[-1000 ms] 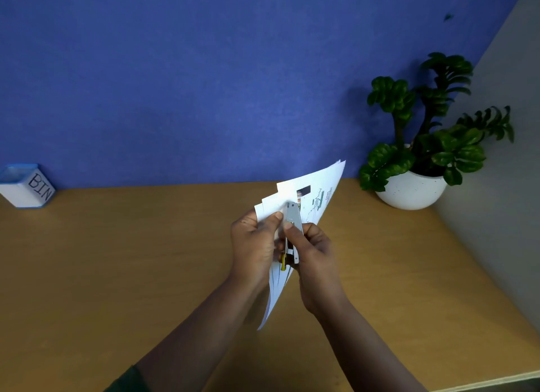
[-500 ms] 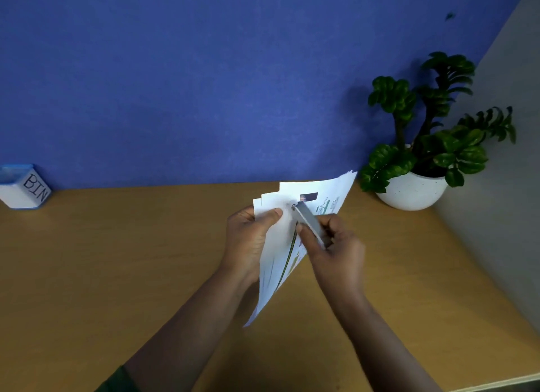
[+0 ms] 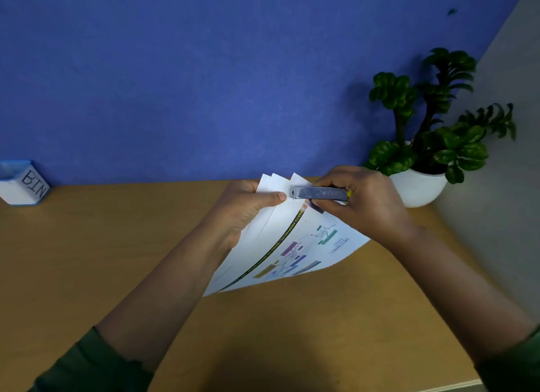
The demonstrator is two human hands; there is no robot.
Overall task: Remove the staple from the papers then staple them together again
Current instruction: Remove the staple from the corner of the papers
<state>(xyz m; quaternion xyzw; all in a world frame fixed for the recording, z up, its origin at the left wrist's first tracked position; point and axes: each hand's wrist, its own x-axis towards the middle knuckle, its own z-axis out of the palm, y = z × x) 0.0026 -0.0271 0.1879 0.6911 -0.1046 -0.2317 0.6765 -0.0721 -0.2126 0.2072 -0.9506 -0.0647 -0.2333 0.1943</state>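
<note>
In the head view, the left hand [image 3: 248, 207] pinches the upper corner of the papers [image 3: 295, 245] near the centre of the frame, thumb pressed on top of the sheets and fingers hidden behind them. The right hand [image 3: 362, 204] is closed around a small metal stapler [image 3: 320, 193], which lies roughly level with its nose touching the corner just right of the left thumb. The sheets are held up off the wooden desk [image 3: 117, 260] and fan apart at the top, their corners stepped rather than aligned; the printed front page slopes down toward the lower middle. Whether a staple sits under the stapler's nose is too small to tell. A white box marked BIN [image 3: 24, 184] stands at the far left edge, and a potted plant [image 3: 423, 146] at the upper right, both well apart from the hands. The likely trouble: with the corners splayed, the tool could catch only some sheets or tear the thin corner, and the one-handed pinch could let pages slide.
</note>
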